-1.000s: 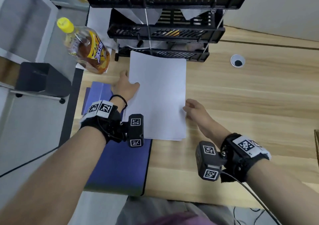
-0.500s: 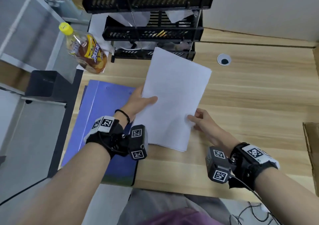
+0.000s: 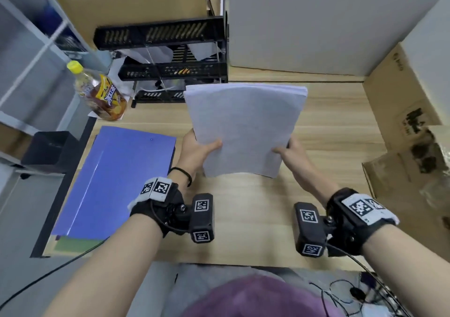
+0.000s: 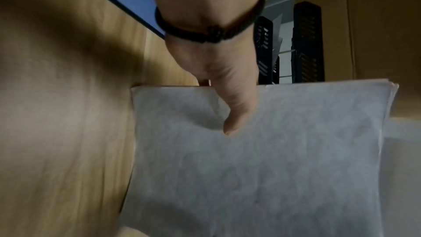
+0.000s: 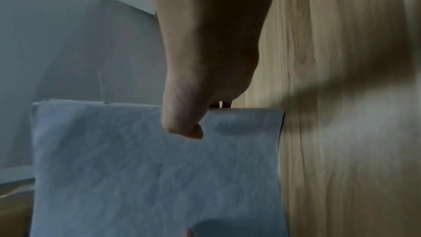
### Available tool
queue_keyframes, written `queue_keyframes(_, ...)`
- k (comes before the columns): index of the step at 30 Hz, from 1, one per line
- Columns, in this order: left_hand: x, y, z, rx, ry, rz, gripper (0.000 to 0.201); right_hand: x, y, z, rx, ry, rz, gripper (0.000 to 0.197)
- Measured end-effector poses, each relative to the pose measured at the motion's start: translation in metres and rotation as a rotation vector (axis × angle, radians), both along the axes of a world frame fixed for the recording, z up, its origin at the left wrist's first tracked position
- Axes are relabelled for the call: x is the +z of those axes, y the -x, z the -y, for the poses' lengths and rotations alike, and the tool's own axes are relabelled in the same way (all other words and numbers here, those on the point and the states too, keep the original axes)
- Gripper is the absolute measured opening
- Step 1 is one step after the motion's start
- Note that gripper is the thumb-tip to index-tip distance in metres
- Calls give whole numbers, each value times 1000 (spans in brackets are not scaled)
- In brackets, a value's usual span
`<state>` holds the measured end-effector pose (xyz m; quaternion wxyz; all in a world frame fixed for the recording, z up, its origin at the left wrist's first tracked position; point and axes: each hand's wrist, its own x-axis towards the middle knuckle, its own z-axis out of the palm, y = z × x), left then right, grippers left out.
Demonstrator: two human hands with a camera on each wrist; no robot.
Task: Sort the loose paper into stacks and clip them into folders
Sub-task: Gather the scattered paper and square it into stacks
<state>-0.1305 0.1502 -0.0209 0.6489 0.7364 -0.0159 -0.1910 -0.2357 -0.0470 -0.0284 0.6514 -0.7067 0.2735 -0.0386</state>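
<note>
A stack of white paper (image 3: 243, 127) stands nearly upright over the middle of the wooden desk (image 3: 243, 219), held by both hands. My left hand (image 3: 198, 150) pinches its left edge, thumb on the front face and fingers behind. My right hand (image 3: 288, 152) pinches the right edge the same way. The left wrist view shows the left hand (image 4: 230, 107) with its thumb pressed on the paper (image 4: 262, 159). In the right wrist view the right hand (image 5: 189, 120) has its thumb on the sheet (image 5: 148, 177). A blue folder (image 3: 114, 178) lies flat on the desk to the left.
A black tiered paper tray (image 3: 170, 68) stands at the back, with a yellow-capped drink bottle (image 3: 102, 93) to its left. Cardboard boxes (image 3: 409, 131) line the desk's right side. A black bin (image 3: 48, 148) sits off the left edge. Cables (image 3: 345, 292) lie below the near edge.
The stack has been lifted off the desk, turned straight and raised upright. Both hands moved from resting at its edges to pinching them. The head view has tilted upward.
</note>
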Motion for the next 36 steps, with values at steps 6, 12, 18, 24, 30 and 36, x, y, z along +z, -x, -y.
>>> queue_keyframes(6, 16, 2, 10, 42, 111, 26, 34, 17, -10, 5, -65, -71, 139, 40)
queue_keyframes(12, 2, 19, -2, 3, 13, -14, 34, -8, 10, 6, -35, -75, 54, 40)
queue_keyframes(18, 44, 5, 5, 63, 171, 165, 42, 24, -3, 20, -107, -51, 231, 38)
queue_keyframes(24, 35, 9, 9, 94, 103, 125, 34, 22, -8, 14, -100, -20, 215, 40)
queue_keyframes(30, 22, 8, 12, 59, 11, 90, 35, 15, -8, 23, -65, -7, 164, 44)
queue_keyframes(36, -17, 14, 13, 74, -155, -26, 26, -13, -3, 15, 13, -27, 32, 44)
